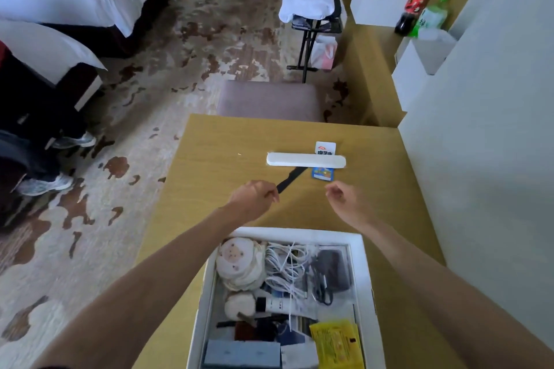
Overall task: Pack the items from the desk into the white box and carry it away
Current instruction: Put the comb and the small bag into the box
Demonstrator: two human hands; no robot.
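**Head view: last items, box nearly full**

Left hand [253, 199] fingers pinched on flat black strip [292, 179]; right hand [344, 196] loosely curled, empty. White box [358, 252], near edge of wooden table [209, 159], crammed. Risk: dragging the strip may shift the smooth white bar [305, 160] lying over it and the glossy packets [323, 173].

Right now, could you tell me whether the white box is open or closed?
Open. The white box has no lid over it, and its contents show from above: white cables, a rolled cloth and a yellow packet.

Matt wooden desk [227, 141], cardboard box [364, 263]
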